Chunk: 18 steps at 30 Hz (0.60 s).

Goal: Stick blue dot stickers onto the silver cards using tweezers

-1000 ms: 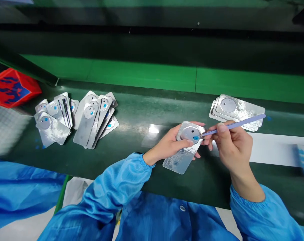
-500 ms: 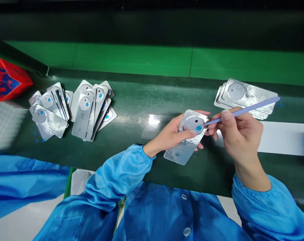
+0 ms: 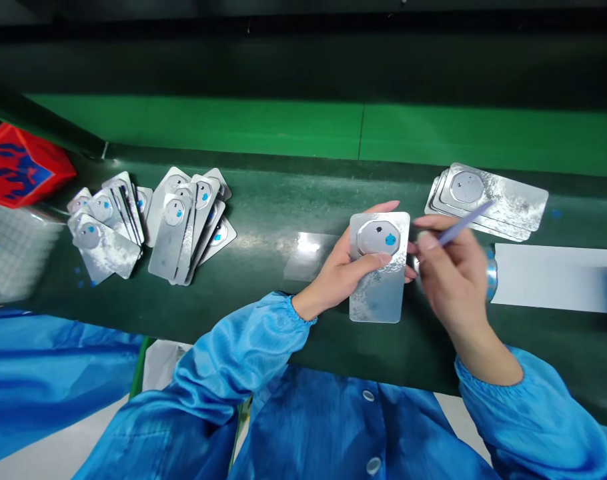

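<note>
So my left hand (image 3: 351, 263) has a solid-looking grip on a metal plate (image 3: 378, 293) over the surface (image 3: 268, 183), thumb across the disc's (image 3: 371, 230) lower edge. My right hand (image 3: 448, 270) pinches a purple tool (image 3: 466, 221) just right of the plate; too blurry to see its tip. Imo if my thumb slides up it could smear that blue spot (image 3: 391, 239), and a clumsy poke might scratch the disc. Right of the plate, a white strip (image 3: 553, 273) could catch my sleeve, and the far-right stack (image 3: 503, 197) is easy to bump. Left of the plate: clear sheet (image 3: 301, 261) close by, then two piles (image 3: 161, 253) well apart, red box (image 3: 26, 167) beyond.
</note>
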Available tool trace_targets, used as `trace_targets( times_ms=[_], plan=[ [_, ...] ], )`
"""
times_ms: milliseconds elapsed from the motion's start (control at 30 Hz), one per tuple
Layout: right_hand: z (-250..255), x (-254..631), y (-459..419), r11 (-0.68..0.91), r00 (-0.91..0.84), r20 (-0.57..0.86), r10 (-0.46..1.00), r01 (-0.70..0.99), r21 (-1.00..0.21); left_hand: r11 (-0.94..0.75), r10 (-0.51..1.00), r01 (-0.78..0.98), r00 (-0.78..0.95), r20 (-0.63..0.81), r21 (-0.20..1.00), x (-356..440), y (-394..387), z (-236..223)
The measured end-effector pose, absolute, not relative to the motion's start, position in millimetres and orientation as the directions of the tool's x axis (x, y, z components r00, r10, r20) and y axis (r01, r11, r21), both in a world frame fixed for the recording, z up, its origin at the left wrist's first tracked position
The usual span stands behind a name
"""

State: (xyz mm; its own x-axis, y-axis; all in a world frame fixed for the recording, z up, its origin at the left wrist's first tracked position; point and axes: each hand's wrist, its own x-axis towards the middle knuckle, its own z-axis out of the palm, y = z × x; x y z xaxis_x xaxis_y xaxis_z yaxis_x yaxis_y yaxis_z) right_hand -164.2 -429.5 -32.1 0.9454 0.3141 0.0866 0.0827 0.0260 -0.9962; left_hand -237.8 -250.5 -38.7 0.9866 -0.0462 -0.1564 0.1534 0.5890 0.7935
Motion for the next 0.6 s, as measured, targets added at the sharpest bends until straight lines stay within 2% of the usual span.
trace_targets(
  times_ms=[33,100,433,600],
  plan=[
    [-34.4,-168.3,-429.2,0.011,0.926,0.011,0.378,0.007,-1.0,0.564,-0.017,0.124,0.99,-0.138,0.817,-237.8,-251.1,-40.9],
    [-37.4,-174.8,-427.0,0.013,0.911,-0.038,0.41,-0.048,-0.999,0.527,0.006,0.078,0.995,-0.096,0.846,-237.6,-252.4,-44.6],
    [-41.7,-181.0,-417.6,0.014,0.95,0.063,0.306,0.061,-0.998,0.483,-0.003,0.003,1.0,-0.002,0.876,-239.7,-266.0,-47.0],
    [-47.5,-178.9,-420.5,0.017,0.948,0.064,0.313,0.061,-0.998,0.473,0.005,-0.025,1.0,0.025,0.881,-240.5,-269.4,-50.3]
  ],
)
